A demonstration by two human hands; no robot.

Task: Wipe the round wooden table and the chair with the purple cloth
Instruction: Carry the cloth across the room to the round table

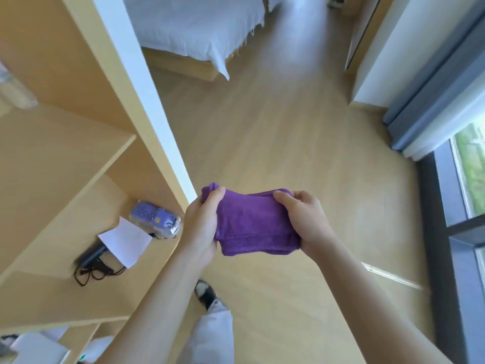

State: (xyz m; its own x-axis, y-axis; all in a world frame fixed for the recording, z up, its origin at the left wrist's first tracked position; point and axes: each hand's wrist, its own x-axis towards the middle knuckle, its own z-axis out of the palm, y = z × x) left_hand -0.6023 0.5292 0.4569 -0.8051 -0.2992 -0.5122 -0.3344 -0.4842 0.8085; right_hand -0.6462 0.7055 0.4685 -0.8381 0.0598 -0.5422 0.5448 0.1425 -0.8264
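Pale wood floor; white-sheeted bed far end; wooden shelving left; daylit window right.

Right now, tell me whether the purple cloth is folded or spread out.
Folded. The purple cloth sits as a compact bundle between the left hand and right hand, with layered hemmed edges stacked along its bottom.

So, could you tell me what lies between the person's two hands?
In the head view, only the purple cloth spans between left hand and right hand; both grip it.
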